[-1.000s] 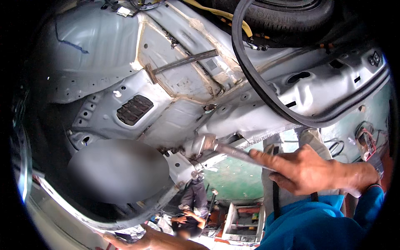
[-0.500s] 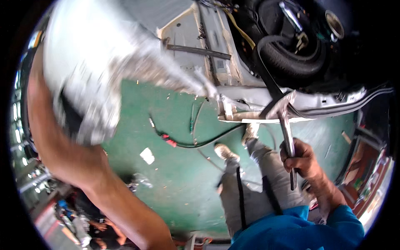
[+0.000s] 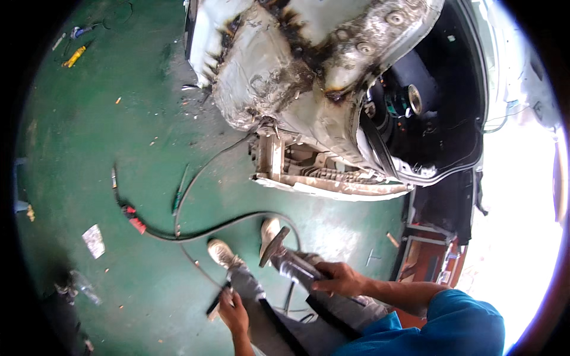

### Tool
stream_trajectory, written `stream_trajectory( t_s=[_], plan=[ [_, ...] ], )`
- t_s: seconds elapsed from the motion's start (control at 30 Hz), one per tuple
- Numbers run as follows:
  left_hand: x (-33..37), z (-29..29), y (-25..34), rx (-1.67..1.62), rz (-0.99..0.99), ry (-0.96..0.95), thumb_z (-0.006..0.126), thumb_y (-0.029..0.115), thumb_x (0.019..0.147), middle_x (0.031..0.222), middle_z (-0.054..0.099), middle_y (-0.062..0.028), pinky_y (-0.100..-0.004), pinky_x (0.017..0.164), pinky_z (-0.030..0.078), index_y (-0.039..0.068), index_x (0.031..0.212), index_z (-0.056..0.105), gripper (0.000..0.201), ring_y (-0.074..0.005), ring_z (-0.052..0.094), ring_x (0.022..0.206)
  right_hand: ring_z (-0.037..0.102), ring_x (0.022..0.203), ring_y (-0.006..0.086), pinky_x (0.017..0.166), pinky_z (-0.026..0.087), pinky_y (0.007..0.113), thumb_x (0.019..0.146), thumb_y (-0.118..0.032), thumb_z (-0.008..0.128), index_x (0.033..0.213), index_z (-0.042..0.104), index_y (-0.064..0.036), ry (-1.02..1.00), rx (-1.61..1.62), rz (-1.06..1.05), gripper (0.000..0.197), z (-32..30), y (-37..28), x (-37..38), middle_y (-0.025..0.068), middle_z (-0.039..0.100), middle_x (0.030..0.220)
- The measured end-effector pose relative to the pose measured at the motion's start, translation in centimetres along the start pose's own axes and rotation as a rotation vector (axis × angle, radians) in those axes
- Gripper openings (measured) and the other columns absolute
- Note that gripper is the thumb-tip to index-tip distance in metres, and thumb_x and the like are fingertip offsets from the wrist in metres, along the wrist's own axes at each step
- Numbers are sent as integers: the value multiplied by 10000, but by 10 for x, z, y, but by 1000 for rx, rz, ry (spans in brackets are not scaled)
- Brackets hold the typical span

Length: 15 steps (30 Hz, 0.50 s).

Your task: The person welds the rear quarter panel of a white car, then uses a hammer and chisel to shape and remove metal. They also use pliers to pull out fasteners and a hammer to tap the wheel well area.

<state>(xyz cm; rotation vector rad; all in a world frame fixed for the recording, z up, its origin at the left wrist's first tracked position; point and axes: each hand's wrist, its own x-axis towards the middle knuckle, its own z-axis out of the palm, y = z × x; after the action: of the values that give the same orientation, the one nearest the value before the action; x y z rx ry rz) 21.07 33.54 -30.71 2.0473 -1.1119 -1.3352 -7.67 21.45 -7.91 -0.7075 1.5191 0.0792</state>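
My right hand (image 3: 341, 279) is closed round the metal handle of a hammer (image 3: 275, 244), held over my right thigh with its head pointing away from me. Lower down on the left, my left hand (image 3: 235, 311) is curled round a small dark object (image 3: 216, 301) beside my left leg; its kind does not show. Ahead of both hands, apart from them, is the car's rear body panel (image 3: 261, 83), dented, bare in places and scorched along its seams. Below it runs the car's rear cross panel (image 3: 332, 186).
The open boot (image 3: 436, 130) lies at the right. On the green floor a black cable (image 3: 237, 223) with a red-handled torch (image 3: 134, 220) curves past my shoes. A crumpled sheet (image 3: 93, 241), a clear plastic bottle (image 3: 86, 288) and a yellow tool (image 3: 75, 56) lie leftward.
My view has swung to the car's outer rear corner. The hammer has come down and away from the car's edge. The large arm and blurred white shape at the left are gone; my left hand now shows low.
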Motion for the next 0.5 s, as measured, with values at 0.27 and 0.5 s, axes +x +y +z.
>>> stream_trajectory(
  t_s=[0.27, 0.5],
  plan=[
    [-25, 125, -33, 311, -17, -495, 555, 326, 967, 999, 703, -229, -480, 761, 545, 47, 1083, 697, 334, -408, 676, 901, 676, 826, 296, 735, 519, 421, 943, -325, 638, 1164, 556, -6, 62, -339, 16, 397, 10, 42, 74, 190, 670, 909],
    [-26, 229, -96, 187, 25, -725, 613, 397, 916, 954, 694, -260, -532, 788, 520, 26, 948, 716, 386, -460, 655, 887, 627, 752, 251, 684, 484, 409, 936, -385, 639, 1127, 575, -14, 188, -368, 89, 423, 6, 117, 118, 167, 633, 844]
  ],
)
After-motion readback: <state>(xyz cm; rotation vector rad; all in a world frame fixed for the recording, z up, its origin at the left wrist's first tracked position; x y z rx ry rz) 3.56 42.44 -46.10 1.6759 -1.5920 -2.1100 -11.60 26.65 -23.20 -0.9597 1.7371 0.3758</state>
